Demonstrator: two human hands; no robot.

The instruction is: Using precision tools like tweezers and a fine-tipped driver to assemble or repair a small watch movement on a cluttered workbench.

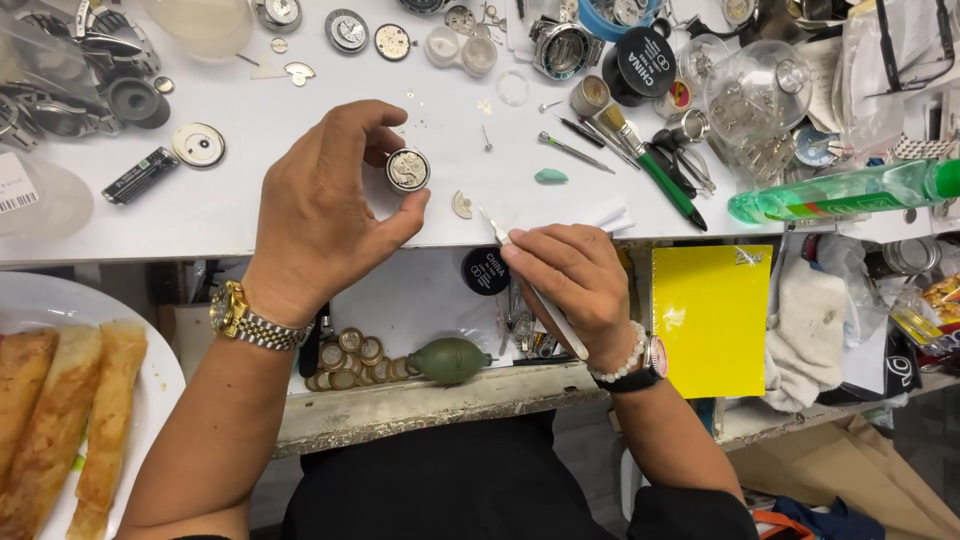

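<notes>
**Over the white tabletop: watch movement pinched, tool poised**

Above the tabletop (250,150), the left hand (325,205) pinches a round watch movement (408,169) between its fingers. The right hand (575,280) grips a thin white tool (530,285), perhaps a pen, tip near the movement.

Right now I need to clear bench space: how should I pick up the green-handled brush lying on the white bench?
Grip the green-handled brush by the middle of its long green handle, coming from above with fingers pinching across its width. It lies flat and slanted, bristles up-left among small metal tools, black tip near the bench edge. The mid-handle seems the least crowded stretch, though pliers lie close on its right.
</notes>
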